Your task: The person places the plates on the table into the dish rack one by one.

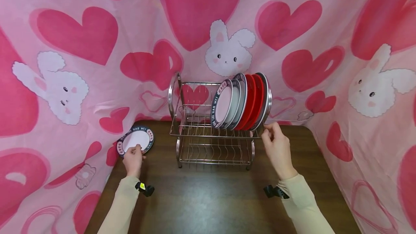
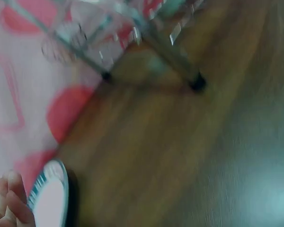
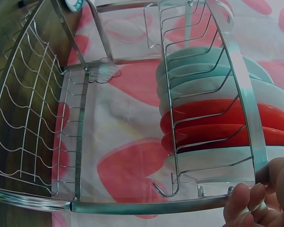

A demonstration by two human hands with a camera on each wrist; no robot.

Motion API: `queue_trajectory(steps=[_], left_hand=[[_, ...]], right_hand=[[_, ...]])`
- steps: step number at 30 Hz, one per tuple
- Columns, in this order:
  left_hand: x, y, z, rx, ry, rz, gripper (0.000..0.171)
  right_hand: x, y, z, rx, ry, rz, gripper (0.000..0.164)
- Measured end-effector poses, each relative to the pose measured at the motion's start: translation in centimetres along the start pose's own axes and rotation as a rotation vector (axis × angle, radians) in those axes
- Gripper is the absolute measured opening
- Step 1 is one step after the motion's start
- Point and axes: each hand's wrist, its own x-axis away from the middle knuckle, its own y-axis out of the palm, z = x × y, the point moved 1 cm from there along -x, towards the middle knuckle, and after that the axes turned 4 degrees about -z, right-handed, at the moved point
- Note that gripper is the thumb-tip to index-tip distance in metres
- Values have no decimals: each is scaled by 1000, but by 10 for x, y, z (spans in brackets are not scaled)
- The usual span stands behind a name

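On the left of the table a white plate (image 1: 134, 139) with a dark, lettered rim lies face up. My left hand (image 1: 133, 162) is over its near edge, fingers loosely bent above the white middle. In the left wrist view those fingers (image 2: 14, 201) overlap the plate's (image 2: 51, 201) left side. A two-tier metal dish rack (image 1: 212, 136) stands at the middle back. With thumb and fingers, my right hand (image 1: 278, 151) pinches the front right corner of its upper tier, as the right wrist view shows close up.
The upper tier's right half holds several upright plates: white ones with lettered rims (image 1: 222, 104), two red plates (image 1: 251, 100) and another pale plate at the right end. The lower tier (image 1: 211, 161) has wavy wire slots. Pink heart-printed cloth (image 1: 139, 28) hangs around the brown table (image 1: 208, 198).
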Motion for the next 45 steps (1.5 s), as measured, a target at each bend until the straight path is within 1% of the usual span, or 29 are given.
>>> queue_trajectory(steps=[3,4,7,12,15,16,18,23,26,29,31,37,39,42,45], left_hand=[[-8,-4,-17,-103,-24,10,43],[-10,-5,-23,-125,-36,10,44],[-14,-8,-37,-122,-101,14,45],[-16,-10,-53,1,-252,76,39],[-18,-10,-58,106,-332,77,38],[-20,-10,-60,134,-354,65,38],[-24,-10,-63,189,-379,43,42],[-39,-15,-70,267,-425,1,51],[-47,-18,-74,334,-467,-25,56],[-52,-20,-75,389,-493,-47,71],[-54,-21,-74,414,-503,-49,75],[-55,-20,-71,487,-485,-41,47],[-53,-19,-71,496,-479,-45,44],[-52,-17,-72,498,-485,-33,44],[-49,-14,-71,503,-461,-24,46]], right_hand=[[0,-1,0,1,2,-2,14],[0,-1,0,1,2,-2,14],[0,0,0,-1,2,-2,15],[1,1,0,-1,0,-5,14],[1,1,0,0,-2,-3,14],[1,0,-1,-2,-3,-4,14],[1,0,-1,-2,-4,-3,13],[1,1,0,-5,-10,0,14],[1,2,-1,-3,-19,0,13],[1,3,-1,-6,-23,-8,12],[1,3,0,-10,-22,-13,12],[1,3,2,-19,-23,-14,11],[1,3,2,-18,-24,-12,11],[0,3,3,-19,-19,-13,10],[0,4,4,-21,-11,-12,10]])
